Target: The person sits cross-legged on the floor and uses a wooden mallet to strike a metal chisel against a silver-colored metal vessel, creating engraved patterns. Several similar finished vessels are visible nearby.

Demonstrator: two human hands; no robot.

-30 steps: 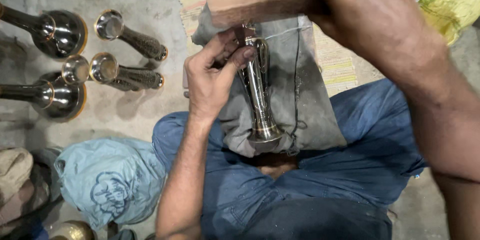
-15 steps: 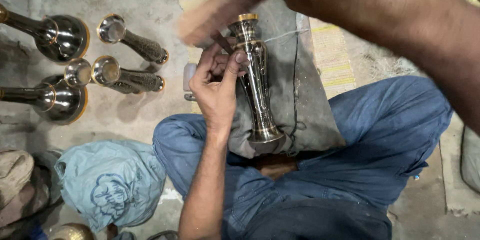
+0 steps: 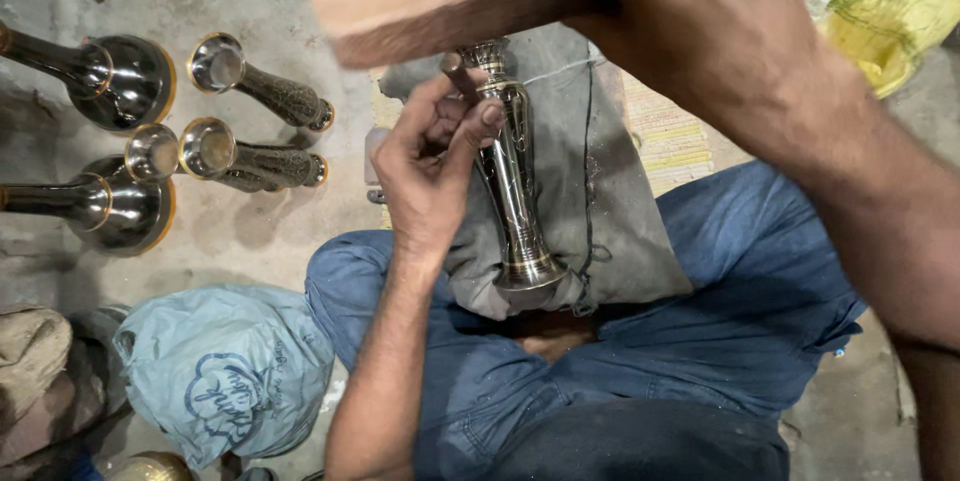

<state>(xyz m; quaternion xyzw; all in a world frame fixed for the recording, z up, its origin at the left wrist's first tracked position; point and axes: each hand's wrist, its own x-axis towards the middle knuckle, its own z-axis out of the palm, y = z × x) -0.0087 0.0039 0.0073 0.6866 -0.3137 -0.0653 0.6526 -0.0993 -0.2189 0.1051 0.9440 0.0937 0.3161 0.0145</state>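
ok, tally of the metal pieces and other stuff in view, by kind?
Tall metal vase in left hand: 1
Large dark bell-shaped pieces on floor: 2
Small cup-ended pieces on floor: 3
Wooden block in right hand: 1
Blue-grey bag: 1
Yellow sack: 1
Total: 9

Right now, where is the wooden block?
In the head view, the wooden block is top centre, gripped by the right hand, just above the brass vase.
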